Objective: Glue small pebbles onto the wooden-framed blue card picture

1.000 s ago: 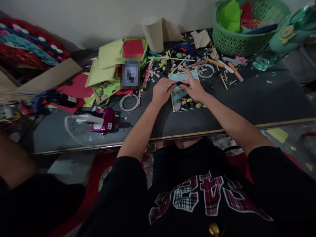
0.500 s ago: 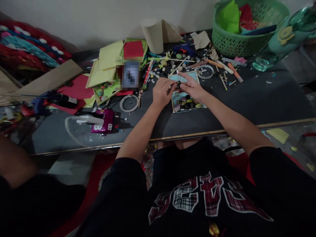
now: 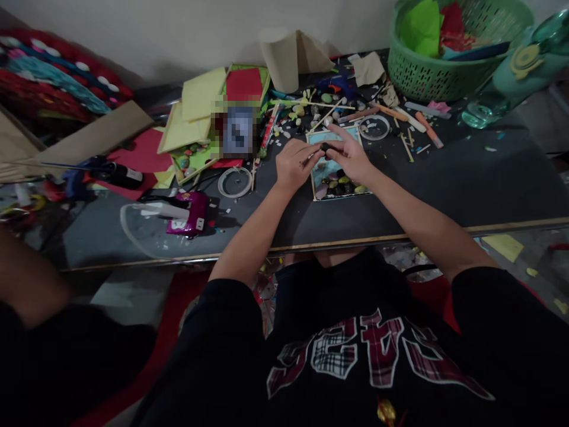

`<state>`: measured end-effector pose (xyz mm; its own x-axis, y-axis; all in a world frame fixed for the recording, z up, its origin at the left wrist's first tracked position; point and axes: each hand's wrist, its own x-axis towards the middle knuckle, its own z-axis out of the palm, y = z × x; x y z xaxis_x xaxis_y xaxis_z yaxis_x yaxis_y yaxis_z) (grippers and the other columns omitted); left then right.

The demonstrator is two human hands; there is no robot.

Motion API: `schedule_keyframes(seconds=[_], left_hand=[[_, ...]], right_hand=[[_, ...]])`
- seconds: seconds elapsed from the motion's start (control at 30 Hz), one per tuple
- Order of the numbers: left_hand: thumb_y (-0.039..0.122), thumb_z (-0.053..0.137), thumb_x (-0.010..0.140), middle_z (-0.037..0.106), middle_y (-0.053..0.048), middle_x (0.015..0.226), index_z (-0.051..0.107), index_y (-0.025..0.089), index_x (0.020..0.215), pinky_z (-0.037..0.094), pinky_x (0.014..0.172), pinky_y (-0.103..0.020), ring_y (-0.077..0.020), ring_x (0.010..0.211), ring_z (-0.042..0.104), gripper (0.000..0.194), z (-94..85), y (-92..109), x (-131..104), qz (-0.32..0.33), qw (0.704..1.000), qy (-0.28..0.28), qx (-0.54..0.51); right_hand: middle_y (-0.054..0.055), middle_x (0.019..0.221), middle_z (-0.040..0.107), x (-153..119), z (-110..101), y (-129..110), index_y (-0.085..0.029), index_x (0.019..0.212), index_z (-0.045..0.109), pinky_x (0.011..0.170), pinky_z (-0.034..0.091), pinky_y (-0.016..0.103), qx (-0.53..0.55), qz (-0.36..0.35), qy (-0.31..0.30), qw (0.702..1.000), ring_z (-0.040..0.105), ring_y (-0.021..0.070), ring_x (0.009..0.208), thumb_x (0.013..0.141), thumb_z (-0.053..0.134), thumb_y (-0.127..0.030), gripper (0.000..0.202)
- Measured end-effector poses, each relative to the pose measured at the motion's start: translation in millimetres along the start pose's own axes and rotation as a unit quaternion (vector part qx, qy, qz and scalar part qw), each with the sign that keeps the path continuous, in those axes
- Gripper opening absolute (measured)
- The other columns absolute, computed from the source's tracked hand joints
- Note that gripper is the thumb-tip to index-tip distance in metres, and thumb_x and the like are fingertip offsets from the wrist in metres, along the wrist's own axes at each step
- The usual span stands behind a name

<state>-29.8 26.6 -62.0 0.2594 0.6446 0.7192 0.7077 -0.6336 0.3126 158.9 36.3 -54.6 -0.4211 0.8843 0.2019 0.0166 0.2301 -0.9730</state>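
Above a small light-blue framed picture point(image 3: 320, 172), my two hands meet around a small dark pebble point(image 3: 325, 146). My left hand point(image 3: 294, 163) pinches it from the left side, and a thin dark stick-like bit shows by those fingers. From the right, my right hand point(image 3: 352, 155) grips the same pebble between thumb and finger, with its index finger stretched out forward. Along the near edge of the picture lie several black, yellow-green and mauve pebbles point(image 3: 340, 188). The hands cover part of the picture's middle.
Behind the picture spread loose pebbles, sticks and markers point(image 3: 429, 130). A tape roll point(image 3: 374, 127) sits at right, another tape roll point(image 3: 235, 182) at left. A green basket point(image 3: 433, 77) and a bottle point(image 3: 502, 83) stand far right. Purple device point(image 3: 195, 213) near the left edge; another person's arm point(image 3: 31, 279) beyond.
The pebble has turned slightly between my fingers, and my hands stay nearly in place over the picture. The whole view has shifted a little.
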Motion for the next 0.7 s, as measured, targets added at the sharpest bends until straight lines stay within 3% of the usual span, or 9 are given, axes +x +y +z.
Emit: schedule_keyframes(seconds=[0.3,0.53,0.7], left_hand=[[0.051,0.043,0.100,0.076,-0.004,0.080,0.071,0.022,0.084,0.055,0.078,-0.034,-0.0162,0.080,0.070,0.043,-4.3,15,5,-0.024,0.999,0.043,0.001],[0.051,0.045,0.099,0.072,-0.003,0.074,0.069,0.022,0.081,0.054,0.075,-0.033,-0.0154,0.074,0.066,0.042,-0.5,16,3,-0.043,0.997,0.061,-0.002],[0.057,0.046,0.098,0.069,-0.004,0.074,0.069,0.020,0.081,0.052,0.069,-0.031,-0.0145,0.071,0.062,0.047,-1.6,19,3,-0.060,0.994,0.070,-0.056]], right_hand=[[0.011,0.133,0.066,-1,2,-2,-0.027,0.150,0.030,0.108,0.051,0.048,-0.036,-0.040,0.038,0.998,0.064,0.0272,0.122,0.071,0.061,-0.083,0.102],[0.010,0.126,0.069,-8,1,-11,-0.027,0.151,0.033,0.102,0.057,0.049,-0.082,-0.020,0.115,0.990,0.070,0.0288,0.110,0.069,0.074,-0.070,0.101],[0.011,0.119,0.071,-8,6,-12,-0.024,0.149,0.034,0.101,0.058,0.050,-0.071,-0.021,0.117,0.990,0.069,0.0298,0.110,0.067,0.071,-0.075,0.104]])
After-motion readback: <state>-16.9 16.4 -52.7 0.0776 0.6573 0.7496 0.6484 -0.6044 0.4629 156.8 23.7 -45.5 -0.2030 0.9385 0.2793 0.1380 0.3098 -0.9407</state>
